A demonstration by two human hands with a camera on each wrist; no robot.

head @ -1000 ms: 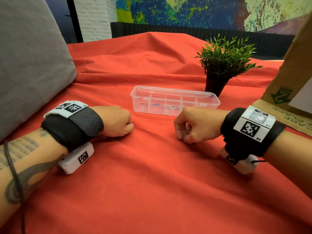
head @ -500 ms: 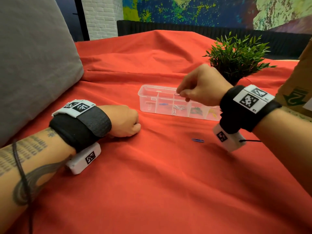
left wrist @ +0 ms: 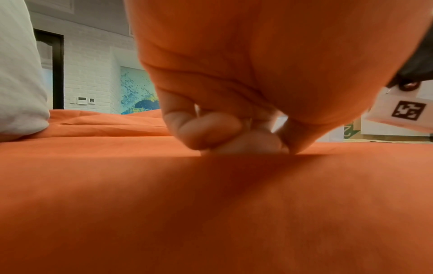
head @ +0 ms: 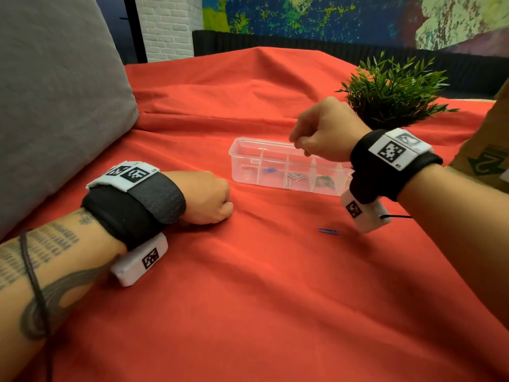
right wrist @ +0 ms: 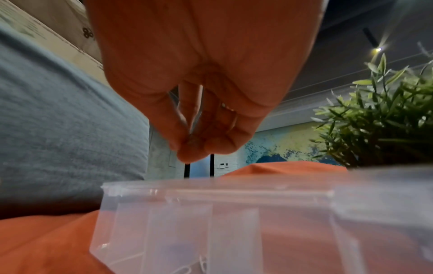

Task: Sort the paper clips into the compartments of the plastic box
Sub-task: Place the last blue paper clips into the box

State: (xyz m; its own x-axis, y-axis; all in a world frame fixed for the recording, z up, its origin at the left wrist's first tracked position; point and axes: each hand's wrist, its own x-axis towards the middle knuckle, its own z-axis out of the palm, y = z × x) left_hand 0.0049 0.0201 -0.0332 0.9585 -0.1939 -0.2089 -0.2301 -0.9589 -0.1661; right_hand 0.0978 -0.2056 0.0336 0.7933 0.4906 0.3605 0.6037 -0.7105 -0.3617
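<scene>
The right hand (head: 322, 130) hovered over the clear plastic compartment box (head: 289, 168) on the red cloth (head: 248, 299), fingertips pinched together, couldn't tell on what. A blue paper clip (head: 328, 231) lay on the cloth near the box, and the left hand (head: 205, 198) rested there in a fist.

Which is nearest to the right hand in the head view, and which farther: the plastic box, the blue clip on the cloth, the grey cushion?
1. Plastic box, directly under the right hand.
2. Blue clip, on the cloth nearer the person.
3. Grey cushion, far left.
</scene>
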